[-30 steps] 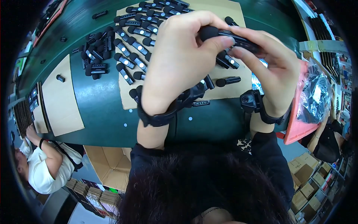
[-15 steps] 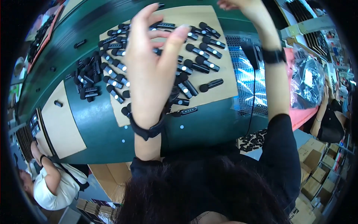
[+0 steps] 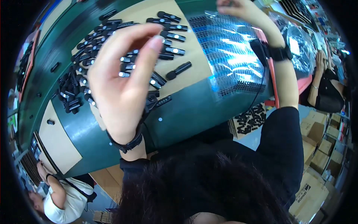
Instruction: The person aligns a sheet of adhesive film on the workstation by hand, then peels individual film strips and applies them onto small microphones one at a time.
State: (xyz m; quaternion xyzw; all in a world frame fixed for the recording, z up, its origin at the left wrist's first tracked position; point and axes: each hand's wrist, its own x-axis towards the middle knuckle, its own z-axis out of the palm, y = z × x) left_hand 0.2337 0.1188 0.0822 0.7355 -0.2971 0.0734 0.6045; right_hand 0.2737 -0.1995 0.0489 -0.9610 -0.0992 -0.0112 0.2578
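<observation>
Over the cardboard sheet (image 3: pixel 186 84) hovers my left hand (image 3: pixel 119 78), fingers loosely curled, with a gap between thumb and forefinger and nothing visible in it. Beneath it lie several small black clip-on microphones (image 3: pixel 173 36) with round foam tops, many bearing a pale dot. One microphone (image 3: pixel 179 70) lies apart near the sheet's right side. At the far right my right hand (image 3: pixel 236 8) is bent beyond the clear plastic-covered trays (image 3: pixel 231 56); its fingers are blurred, so their grip cannot be made out. Dark bands circle both wrists.
A heap of black microphones (image 3: pixel 69 91) sits left of the sheet on the green table (image 3: pixel 179 119). Another cardboard piece (image 3: pixel 61 138) lies nearer left. Beyond the trays rests a clear bag (image 3: pixel 300 43). Co-workers sit at left (image 3: pixel 65 201) and right (image 3: pixel 328 89); cartons (image 3: pixel 313 149) stand lower right.
The view has shifted right, so the table contents appear further left. My left hand's fingers have curled in more. My right hand stays at the far side, by the trays.
</observation>
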